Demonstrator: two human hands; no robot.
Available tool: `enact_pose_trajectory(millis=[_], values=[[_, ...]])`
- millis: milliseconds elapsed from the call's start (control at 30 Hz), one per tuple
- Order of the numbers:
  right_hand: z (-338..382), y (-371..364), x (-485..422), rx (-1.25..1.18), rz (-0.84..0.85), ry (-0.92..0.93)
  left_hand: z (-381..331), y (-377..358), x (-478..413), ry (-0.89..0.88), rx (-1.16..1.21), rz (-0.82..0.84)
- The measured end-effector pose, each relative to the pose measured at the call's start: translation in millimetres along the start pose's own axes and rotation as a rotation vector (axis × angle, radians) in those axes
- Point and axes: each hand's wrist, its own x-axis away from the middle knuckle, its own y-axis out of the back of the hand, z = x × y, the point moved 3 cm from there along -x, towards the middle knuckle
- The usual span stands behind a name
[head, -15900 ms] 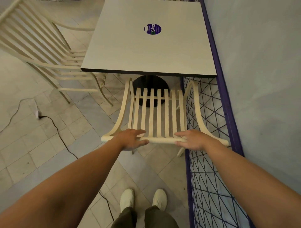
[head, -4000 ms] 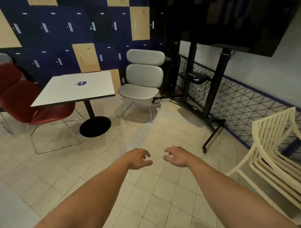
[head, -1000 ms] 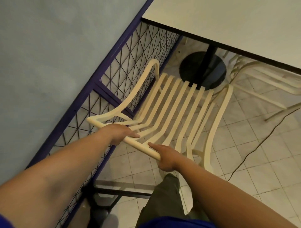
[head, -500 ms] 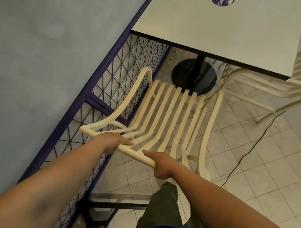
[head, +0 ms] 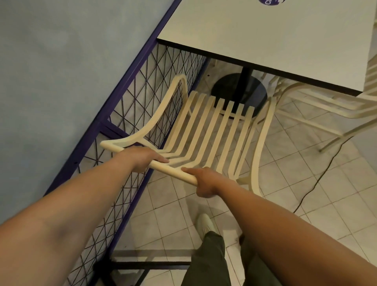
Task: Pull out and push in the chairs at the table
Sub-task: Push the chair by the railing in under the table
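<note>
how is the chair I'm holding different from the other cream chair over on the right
The held chair stands beside the wire fence, gripped on its top rail by the left hand and right hand; the other chair is untouched, at the table's adjacent side. Both are cream and slatted.

Pale blue wall (head: 61,61), purple-framed wire mesh panel (head: 130,114), beige tiled floor (head: 306,194), black cable (head: 318,179)

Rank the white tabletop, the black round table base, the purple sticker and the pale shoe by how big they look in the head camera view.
1. White tabletop, largest by far.
2. Black round table base.
3. Pale shoe and purple sticker: unsure, since the sticker is cut off by the top edge and the shoe is nearer the camera.
</note>
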Motion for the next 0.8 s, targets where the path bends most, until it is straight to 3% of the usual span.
enact_pose_trajectory(millis=[233, 467, 800], values=[[-4.6, 15.6, -10.3, 0.012, -0.034, -0.013, 5.5, 12.2, -10.4, -0.016, -0.008, -0.058], [-14.0, 5.8, 8.2, -0.02, -0.066, 0.013, 10.7, 11.4, -6.6, -0.044, 0.005, 0.068], [-19.5, 12.4, 5.7, 0.013, -0.035, 0.0, 5.5, 19.5, -13.2, -0.044, -0.068, 0.062]])
